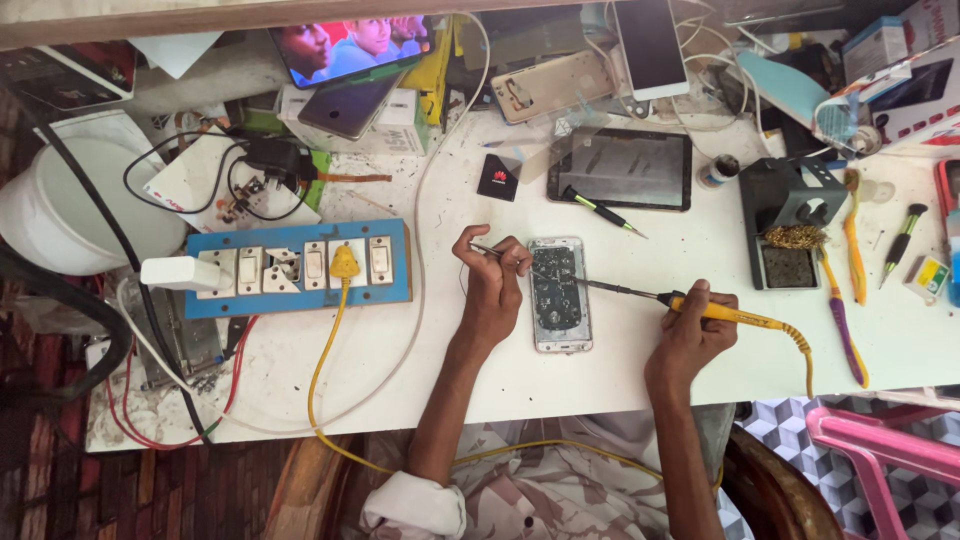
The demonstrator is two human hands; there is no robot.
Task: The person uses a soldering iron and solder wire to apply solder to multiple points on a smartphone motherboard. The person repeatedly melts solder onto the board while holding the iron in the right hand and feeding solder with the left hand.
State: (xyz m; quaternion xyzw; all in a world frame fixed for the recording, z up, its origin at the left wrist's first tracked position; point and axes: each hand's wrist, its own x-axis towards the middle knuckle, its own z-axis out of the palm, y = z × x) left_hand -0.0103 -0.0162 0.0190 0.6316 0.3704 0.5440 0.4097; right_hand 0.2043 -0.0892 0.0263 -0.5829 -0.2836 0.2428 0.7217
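with the right hand [690, 335] gripping the soldering iron [715, 311] and the left hand [492, 285] pinching tweezers [497, 252] over the opened phone [558, 294] on the table [600, 380], a slipped tip could likely scorch neighbouring components.

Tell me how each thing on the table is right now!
Opened phone: lying flat, back off, insides showing.
Soldering iron: held in right hand, tip on the phone.
Tweezers: pinched in left hand, over the phone.
Yellow plug: pushed into the blue switch board.
Tablet: screen dark.
Propped phone: screen lit, playing video.
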